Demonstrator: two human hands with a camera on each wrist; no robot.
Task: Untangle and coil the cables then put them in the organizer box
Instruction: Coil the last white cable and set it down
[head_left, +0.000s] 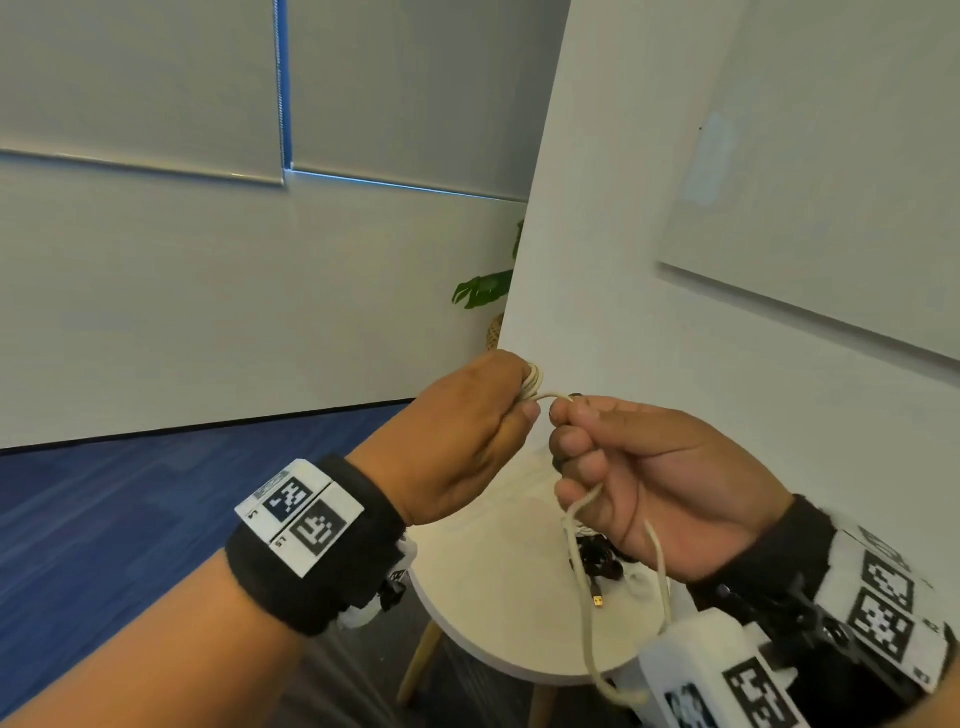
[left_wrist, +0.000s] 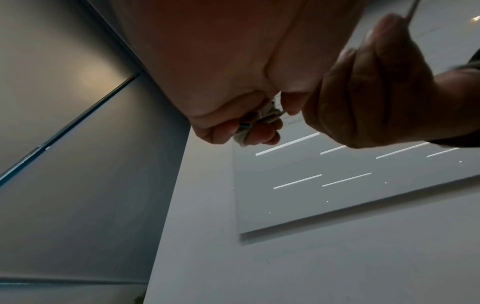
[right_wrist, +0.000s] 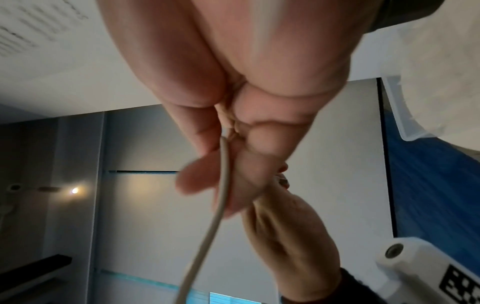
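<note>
My left hand (head_left: 470, 431) grips a small coil of cream cable (head_left: 533, 383) at chest height in the head view; the coil (left_wrist: 255, 123) also shows between its fingers in the left wrist view. A short taut stretch runs to my right hand (head_left: 623, 467), which pinches the cable. The loose tail (head_left: 587, 613) hangs from the right fist and ends in a gold USB plug (head_left: 598, 601). In the right wrist view the cable (right_wrist: 221, 197) leaves the curled right fingers. A tangle of black cable (head_left: 597, 558) lies on the round white table (head_left: 493, 597) below.
The small round table stands on wooden legs (head_left: 418, 660) over blue carpet (head_left: 130, 493). A white wall with a glass board (head_left: 831, 208) stands close on the right. A potted plant (head_left: 485, 288) sits behind the wall corner. A clear plastic box edge (right_wrist: 405, 115) shows in the right wrist view.
</note>
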